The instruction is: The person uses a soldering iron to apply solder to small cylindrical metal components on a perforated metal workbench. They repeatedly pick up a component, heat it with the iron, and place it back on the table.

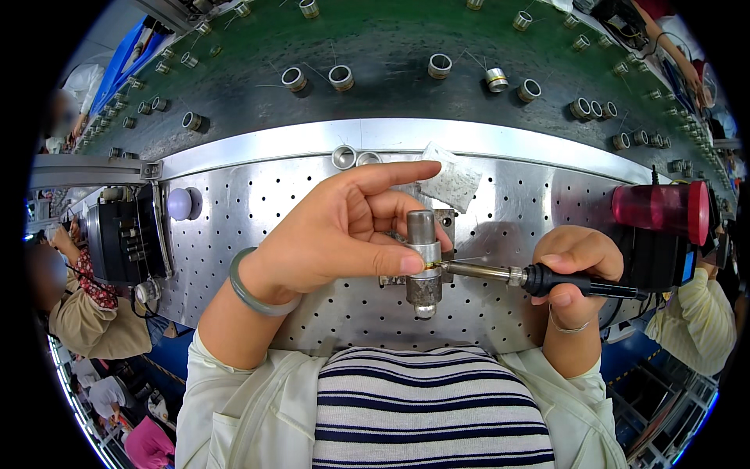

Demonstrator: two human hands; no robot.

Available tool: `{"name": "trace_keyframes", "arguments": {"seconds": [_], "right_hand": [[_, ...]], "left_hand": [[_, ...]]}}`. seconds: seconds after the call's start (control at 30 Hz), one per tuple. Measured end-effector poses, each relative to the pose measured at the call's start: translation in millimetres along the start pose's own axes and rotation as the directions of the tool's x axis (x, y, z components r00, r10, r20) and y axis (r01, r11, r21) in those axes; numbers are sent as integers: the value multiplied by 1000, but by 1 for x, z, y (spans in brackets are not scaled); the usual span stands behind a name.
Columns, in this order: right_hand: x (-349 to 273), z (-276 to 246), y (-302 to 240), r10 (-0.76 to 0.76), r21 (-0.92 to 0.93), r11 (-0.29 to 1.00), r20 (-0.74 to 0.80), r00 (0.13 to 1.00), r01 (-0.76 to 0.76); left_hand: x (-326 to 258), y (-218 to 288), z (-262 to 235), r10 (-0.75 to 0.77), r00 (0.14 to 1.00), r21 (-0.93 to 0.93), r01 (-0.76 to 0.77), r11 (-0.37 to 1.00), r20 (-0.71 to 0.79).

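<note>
My left hand (351,227) pinches a metal ring with a yellow band (430,256), which sits around a steel cylindrical post (423,293). Its index finger stretches out above the post. In my right hand (578,262) is a soldering iron (539,278) with a black handle, pointing left. The iron's tip meets the ring at its yellow band, close to my left thumb. A thin wire sticks out to the right of the ring, just above the iron. Behind the post, a metal block (445,227) is partly hidden by my left hand.
Two metal rings (344,157) and a crumpled white cloth or paper (451,178) lie on the perforated metal bench (234,180). A green conveyor belt (250,102) beyond carries several rings. At right stands a red container (660,209); at left, a black device (125,242) and a lilac ball (180,204).
</note>
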State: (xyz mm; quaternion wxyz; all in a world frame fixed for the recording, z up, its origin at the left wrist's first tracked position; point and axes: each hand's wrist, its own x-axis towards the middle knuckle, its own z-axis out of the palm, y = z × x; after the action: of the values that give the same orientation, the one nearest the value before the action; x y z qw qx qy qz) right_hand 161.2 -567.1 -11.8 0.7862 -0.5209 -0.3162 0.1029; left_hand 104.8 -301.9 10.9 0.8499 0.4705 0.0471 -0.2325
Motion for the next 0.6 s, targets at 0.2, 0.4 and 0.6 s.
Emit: {"name": "trace_keyframes", "arguments": {"seconds": [0.2,0.4,0.6], "right_hand": [[-2,-2,0,17,-61,998,-1,1000,-17],[0,3,-5,54,26,998,-90,994,-52],[5,1,-8,29,17,1000,-211,977,-26]], "left_hand": [[3,-1,1,-1,1000,-12,1,1000,8],[1,-5,-5,-21,998,-37,23,999,65],[10,10,-15,18,996,-56,-13,998,86]]}}
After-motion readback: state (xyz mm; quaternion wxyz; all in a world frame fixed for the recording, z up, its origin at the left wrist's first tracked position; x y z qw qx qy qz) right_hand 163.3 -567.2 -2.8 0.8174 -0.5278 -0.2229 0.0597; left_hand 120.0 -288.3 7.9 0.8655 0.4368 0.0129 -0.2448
